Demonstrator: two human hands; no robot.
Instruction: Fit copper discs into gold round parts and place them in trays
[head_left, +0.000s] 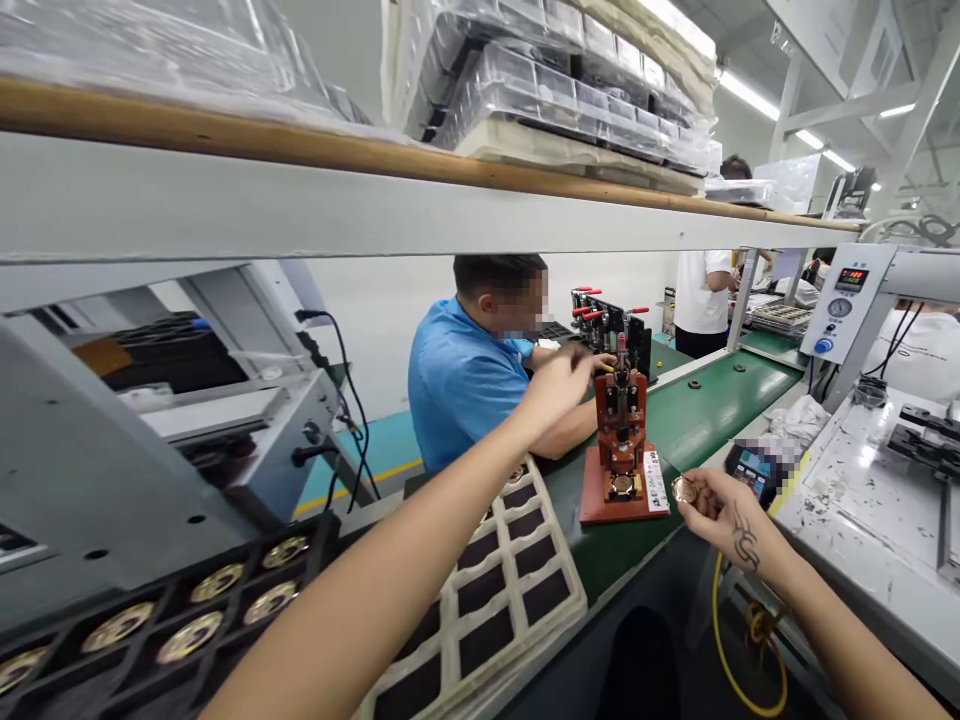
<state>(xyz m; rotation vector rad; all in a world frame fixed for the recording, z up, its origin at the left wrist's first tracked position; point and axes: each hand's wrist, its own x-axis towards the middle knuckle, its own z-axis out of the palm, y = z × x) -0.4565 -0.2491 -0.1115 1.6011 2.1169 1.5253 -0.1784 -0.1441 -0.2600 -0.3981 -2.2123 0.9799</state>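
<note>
Your left hand (559,385) grips the press (622,440) lever on the bench (712,410). Your right hand (720,510) pinches a disc (684,489) beside the press, not yet placed; another sits in its nest.

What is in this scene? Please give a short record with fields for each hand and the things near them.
left hand: raised at the top of the red press
right hand: holds a small round part beside the press
surface: green belt
trays: white tray, cells empty; black tray with round gold parts
other people: person in blue shirt opposite
</note>
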